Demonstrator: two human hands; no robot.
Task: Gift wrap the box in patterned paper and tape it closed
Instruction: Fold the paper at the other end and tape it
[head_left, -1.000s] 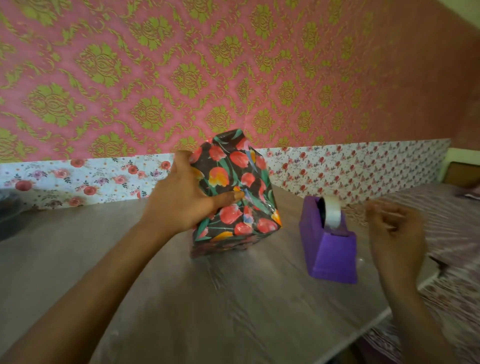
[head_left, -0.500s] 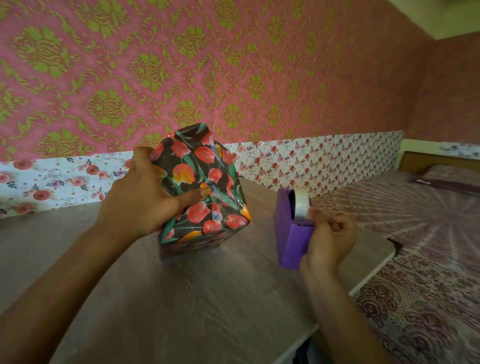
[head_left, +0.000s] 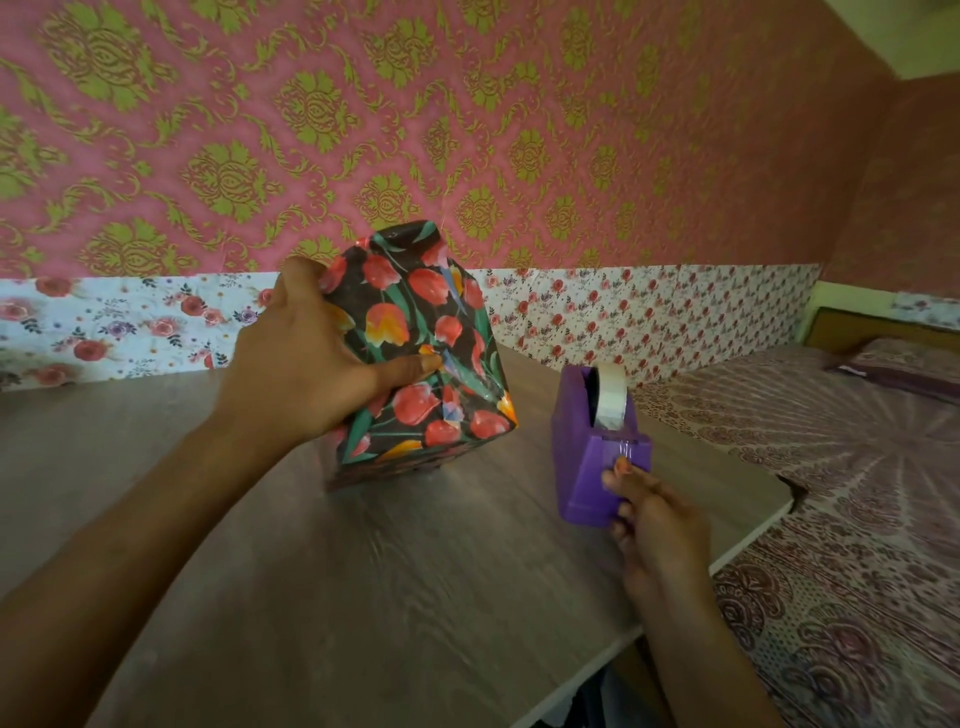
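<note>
The box (head_left: 415, 332), wrapped in dark paper with red and orange tulips, stands on end on the wooden table (head_left: 363, 571). My left hand (head_left: 306, 369) grips it from the left, thumb pressing the folded paper on its near face. To its right stands a purple tape dispenser (head_left: 582, 457) with a white tape roll (head_left: 609, 395). My right hand (head_left: 649, 519) is at the dispenser's front, fingers pinching a clear strip of tape (head_left: 625, 451) drawn down from the cutter.
The table's right edge (head_left: 748, 535) runs diagonally near the dispenser. Beyond it lies a bed with a patterned maroon spread (head_left: 857, 519). A papered wall stands behind the table.
My right hand went from the air to the dispenser, took the tape end and now pulls it down and toward me. My left hand keeps holding the box.
</note>
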